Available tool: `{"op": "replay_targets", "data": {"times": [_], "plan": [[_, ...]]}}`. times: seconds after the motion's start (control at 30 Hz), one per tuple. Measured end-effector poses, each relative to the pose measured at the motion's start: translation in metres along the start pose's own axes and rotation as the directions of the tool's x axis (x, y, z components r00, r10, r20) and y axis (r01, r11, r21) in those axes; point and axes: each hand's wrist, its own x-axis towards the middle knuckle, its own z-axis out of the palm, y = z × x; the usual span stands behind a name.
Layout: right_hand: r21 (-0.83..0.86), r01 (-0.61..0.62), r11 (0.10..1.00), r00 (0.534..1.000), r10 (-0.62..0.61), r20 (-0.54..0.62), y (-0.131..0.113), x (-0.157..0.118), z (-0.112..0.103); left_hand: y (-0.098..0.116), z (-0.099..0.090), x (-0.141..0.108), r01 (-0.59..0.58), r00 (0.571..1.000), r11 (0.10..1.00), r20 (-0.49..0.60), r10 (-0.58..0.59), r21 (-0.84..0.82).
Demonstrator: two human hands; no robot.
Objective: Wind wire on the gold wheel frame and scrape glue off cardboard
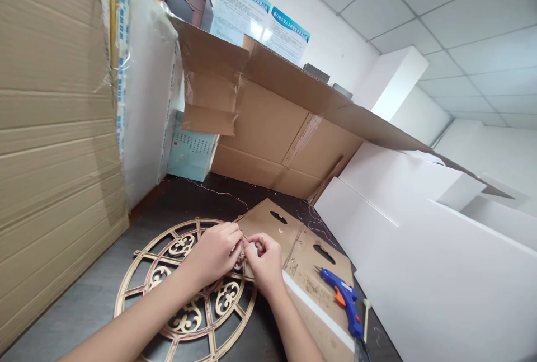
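A round openwork wooden frame (121, 297) with scroll-shaped inserts (227, 297) lies on the dark table. Thin reddish wire (208, 309) runs along its ribs. Over the frame's far right part, my left hand (218, 253) is closed, its fingertips pinched together. Facing it, my right hand (265, 264) pinches too, thumb against fingers, almost touching the left fingertips. Whatever sits between the fingers is too small and covered to make out. Part of the frame is hidden beneath my hands and left forearm.
A blue hot glue gun (344, 297) rests on a flat cardboard sheet (293, 239) at the right, with a thin stick (366, 320) beside it. Cardboard (54, 144) walls the left side, white panels (444, 272) the right. A pale blue box (191, 155) stands behind.
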Motion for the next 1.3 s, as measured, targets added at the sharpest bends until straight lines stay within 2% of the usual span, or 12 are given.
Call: {"op": "replay_targets", "data": {"times": [0.13, 0.23, 0.67, 0.83, 1.0, 1.1, 1.17, 1.23, 1.3], "plan": [[-0.031, 0.018, 0.999, 0.999, -0.019, -0.049, 0.004, -0.001, 0.0, 0.0, -0.001, 0.002, -0.037, 0.999, 0.999, -0.019, 0.037, -0.003], [-0.022, 0.031, 0.999, 0.998, -0.032, -0.044, 0.006, -0.001, 0.0, 0.0, 0.0, 0.001, -0.033, 0.999, 0.999, -0.009, 0.033, -0.03], [-0.042, 0.002, 0.999, 1.0, -0.003, -0.013, 0.002, -0.002, 0.001, 0.006, -0.002, -0.001, 0.068, 0.995, 0.989, 0.087, -0.056, -0.131], [-0.051, -0.074, 0.996, 0.993, 0.069, -0.092, 0.008, 0.002, -0.004, 0.006, -0.005, 0.001, 0.101, 0.995, 0.977, 0.045, -0.094, -0.186], [-0.181, -0.15, 0.972, 0.979, 0.121, -0.162, 0.024, 0.011, -0.02, 0.006, -0.006, 0.003, 0.158, 0.987, 0.963, 0.014, -0.159, -0.22], [-0.179, -0.215, 0.96, 0.967, 0.183, -0.179, 0.033, 0.014, -0.026, 0.008, -0.006, 0.005, 0.217, 0.976, 0.92, 0.041, -0.215, -0.327], [-0.133, -0.221, 0.966, 0.966, 0.199, -0.164, 0.034, 0.015, -0.026, 0.009, -0.005, 0.006, 0.258, 0.966, 0.855, 0.09, -0.244, -0.449], [-0.077, -0.208, 0.975, 0.971, 0.197, -0.131, 0.031, 0.016, -0.025, 0.011, -0.005, 0.006, 0.296, 0.955, 0.767, 0.164, -0.247, -0.569], [-0.023, -0.185, 0.982, 0.979, 0.182, -0.092, 0.022, 0.015, -0.023, 0.011, -0.004, 0.007, 0.321, 0.947, 0.717, 0.225, -0.23, -0.619]]}}
